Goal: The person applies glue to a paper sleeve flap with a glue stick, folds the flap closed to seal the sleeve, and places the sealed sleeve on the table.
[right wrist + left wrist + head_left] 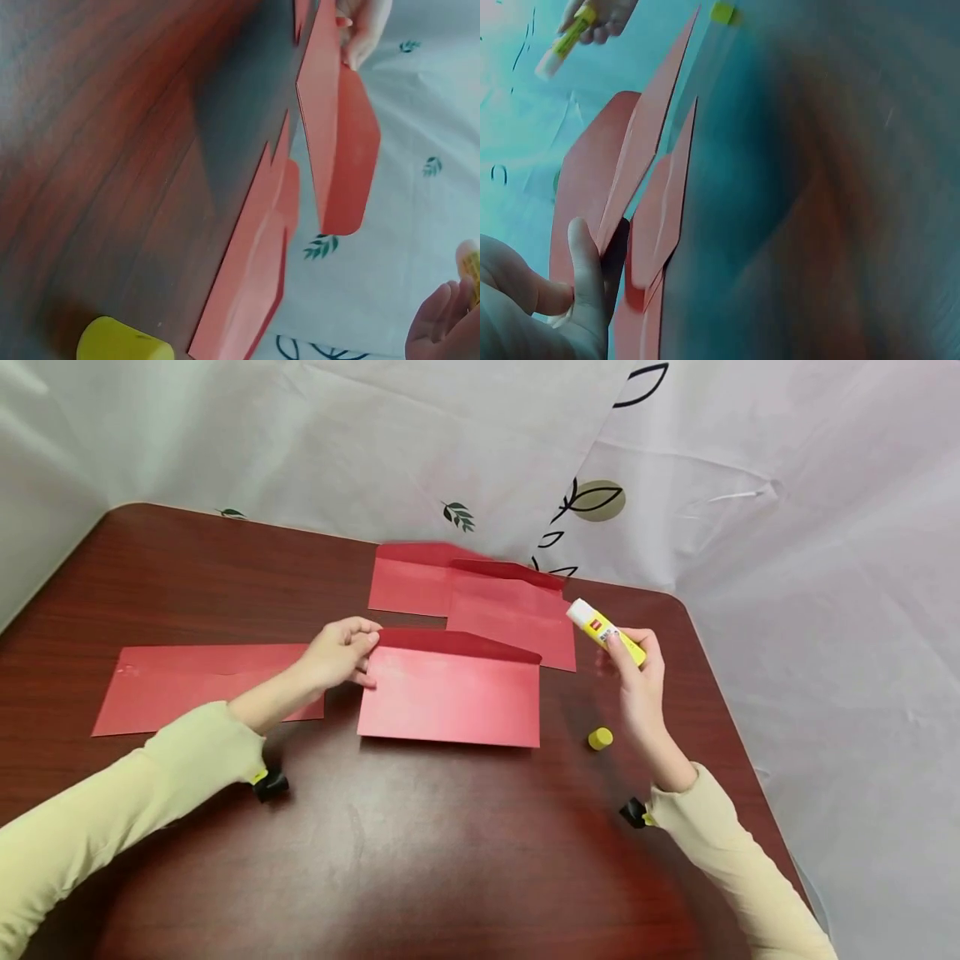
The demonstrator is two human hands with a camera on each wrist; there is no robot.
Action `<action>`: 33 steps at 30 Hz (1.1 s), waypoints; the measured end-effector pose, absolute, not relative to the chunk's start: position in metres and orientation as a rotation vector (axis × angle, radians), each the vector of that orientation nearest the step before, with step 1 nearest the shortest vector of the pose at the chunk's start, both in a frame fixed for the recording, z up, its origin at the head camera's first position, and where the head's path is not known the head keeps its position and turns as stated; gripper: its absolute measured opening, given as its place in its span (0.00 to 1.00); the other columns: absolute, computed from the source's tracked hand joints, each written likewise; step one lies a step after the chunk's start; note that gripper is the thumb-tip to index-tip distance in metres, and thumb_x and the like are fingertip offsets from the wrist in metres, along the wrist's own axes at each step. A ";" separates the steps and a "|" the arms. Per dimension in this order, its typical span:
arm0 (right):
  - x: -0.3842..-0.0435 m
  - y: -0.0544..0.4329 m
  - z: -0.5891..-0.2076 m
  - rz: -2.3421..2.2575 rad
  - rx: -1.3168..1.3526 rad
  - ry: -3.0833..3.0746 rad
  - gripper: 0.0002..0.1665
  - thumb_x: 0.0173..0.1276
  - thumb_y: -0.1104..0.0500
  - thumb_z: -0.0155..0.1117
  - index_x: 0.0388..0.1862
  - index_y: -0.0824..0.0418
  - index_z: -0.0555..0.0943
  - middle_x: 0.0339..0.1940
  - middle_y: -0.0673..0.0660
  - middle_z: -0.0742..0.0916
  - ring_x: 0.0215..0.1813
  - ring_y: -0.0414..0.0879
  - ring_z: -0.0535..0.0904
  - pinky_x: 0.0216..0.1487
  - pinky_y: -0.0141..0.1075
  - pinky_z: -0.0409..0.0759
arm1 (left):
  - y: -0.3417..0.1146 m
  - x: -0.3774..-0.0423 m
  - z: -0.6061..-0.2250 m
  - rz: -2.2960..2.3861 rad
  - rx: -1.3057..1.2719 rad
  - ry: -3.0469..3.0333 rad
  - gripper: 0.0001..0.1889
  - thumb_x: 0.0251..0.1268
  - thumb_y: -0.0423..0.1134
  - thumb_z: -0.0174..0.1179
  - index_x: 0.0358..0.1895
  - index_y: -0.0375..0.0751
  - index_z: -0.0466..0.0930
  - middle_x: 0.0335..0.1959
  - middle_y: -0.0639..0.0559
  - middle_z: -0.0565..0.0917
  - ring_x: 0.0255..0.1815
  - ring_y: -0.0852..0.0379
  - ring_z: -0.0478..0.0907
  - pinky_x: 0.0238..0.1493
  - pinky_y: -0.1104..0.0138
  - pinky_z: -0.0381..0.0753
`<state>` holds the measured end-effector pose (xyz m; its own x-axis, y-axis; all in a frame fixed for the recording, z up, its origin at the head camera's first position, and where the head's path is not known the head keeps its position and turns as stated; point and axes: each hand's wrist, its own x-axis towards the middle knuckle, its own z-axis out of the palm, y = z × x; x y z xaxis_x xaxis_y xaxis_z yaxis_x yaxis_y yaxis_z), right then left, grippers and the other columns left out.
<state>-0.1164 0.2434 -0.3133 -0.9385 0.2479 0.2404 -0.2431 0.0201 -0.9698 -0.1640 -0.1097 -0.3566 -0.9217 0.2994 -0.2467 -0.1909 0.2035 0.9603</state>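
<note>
In the head view my left hand (341,653) pinches the left edge of a red envelope (453,697), which is lifted off the table with its flap raised at the top. The left wrist view shows the thumb and fingers of that hand on the envelope's edge (592,180). My right hand (641,685) holds a glue stick (606,633) with a yellow and white body, its white end pointing up and left. The yellow cap (600,738) stands on the table below the right hand. Both envelope and glue stick are in the air, apart from each other.
Two more red envelopes (510,610) overlap at the back of the table, their flaps open. Another red envelope (206,681) lies at the left, partly under my left forearm. A pale curtain (300,460) with leaf prints hangs behind the dark wooden table (420,843).
</note>
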 end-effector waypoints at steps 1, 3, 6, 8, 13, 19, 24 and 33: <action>-0.113 0.243 -0.313 1.971 0.011 -1.969 0.03 0.71 0.63 0.55 0.39 0.55 0.74 0.23 0.50 0.81 0.26 0.39 0.75 0.29 0.27 0.75 | -0.108 -0.160 -0.358 1.761 0.092 2.093 0.21 0.77 0.34 0.41 0.65 0.24 0.60 0.25 0.54 0.70 0.20 0.65 0.75 0.29 0.68 0.85; -0.108 0.243 -0.313 1.952 0.040 -1.987 0.03 0.71 0.64 0.54 0.38 0.55 0.73 0.23 0.51 0.80 0.25 0.40 0.74 0.29 0.27 0.75 | -0.104 -0.154 -0.362 1.746 0.082 2.085 0.20 0.77 0.34 0.41 0.64 0.24 0.60 0.25 0.53 0.71 0.20 0.65 0.75 0.29 0.68 0.85; -0.100 0.241 -0.313 1.948 0.054 -2.004 0.04 0.71 0.64 0.53 0.37 0.55 0.73 0.22 0.50 0.79 0.24 0.40 0.73 0.29 0.27 0.75 | -0.099 -0.145 -0.368 1.729 0.076 2.077 0.19 0.77 0.33 0.39 0.63 0.23 0.61 0.25 0.52 0.72 0.19 0.65 0.75 0.27 0.68 0.85; -0.097 0.240 -0.314 1.956 0.055 -2.002 0.05 0.71 0.65 0.52 0.36 0.55 0.72 0.21 0.50 0.79 0.23 0.40 0.72 0.27 0.27 0.74 | -0.096 -0.140 -0.372 1.714 0.072 2.084 0.18 0.77 0.33 0.39 0.62 0.23 0.62 0.24 0.52 0.72 0.18 0.65 0.74 0.26 0.68 0.85; -0.092 0.237 -0.317 1.972 0.036 -2.010 0.06 0.71 0.65 0.51 0.35 0.54 0.72 0.21 0.49 0.79 0.21 0.40 0.71 0.26 0.27 0.74 | -0.090 -0.131 -0.380 1.607 0.080 2.189 0.16 0.77 0.33 0.41 0.59 0.26 0.66 0.22 0.52 0.74 0.17 0.65 0.73 0.22 0.71 0.82; -0.091 0.236 -0.317 1.990 0.037 -2.021 0.07 0.71 0.64 0.51 0.34 0.54 0.72 0.20 0.49 0.78 0.20 0.41 0.71 0.24 0.28 0.74 | -0.086 -0.123 -0.383 1.449 0.134 2.351 0.14 0.75 0.34 0.43 0.57 0.31 0.71 0.22 0.50 0.75 0.14 0.62 0.68 0.19 0.71 0.71; -0.092 0.235 -0.315 1.991 0.064 -2.001 0.07 0.71 0.64 0.51 0.33 0.54 0.72 0.18 0.49 0.78 0.19 0.40 0.71 0.22 0.28 0.73 | -0.081 -0.116 -0.382 1.313 0.217 2.457 0.15 0.72 0.34 0.48 0.58 0.35 0.73 0.29 0.45 0.79 0.16 0.60 0.74 0.25 0.69 0.74; -0.093 0.231 -0.316 1.962 0.080 -2.081 0.07 0.71 0.64 0.51 0.33 0.52 0.72 0.20 0.51 0.77 0.19 0.40 0.71 0.21 0.27 0.74 | -0.074 -0.102 -0.376 1.103 0.488 2.725 0.24 0.65 0.33 0.52 0.64 0.31 0.65 0.62 0.35 0.72 0.61 0.36 0.67 0.62 0.46 0.68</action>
<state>-0.0932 0.2305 -0.3163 -0.9593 0.1503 0.2389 -0.2296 0.0766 -0.9703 -0.1023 -0.0745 -0.3756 -0.9337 0.3570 -0.0268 0.2379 0.6747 0.6987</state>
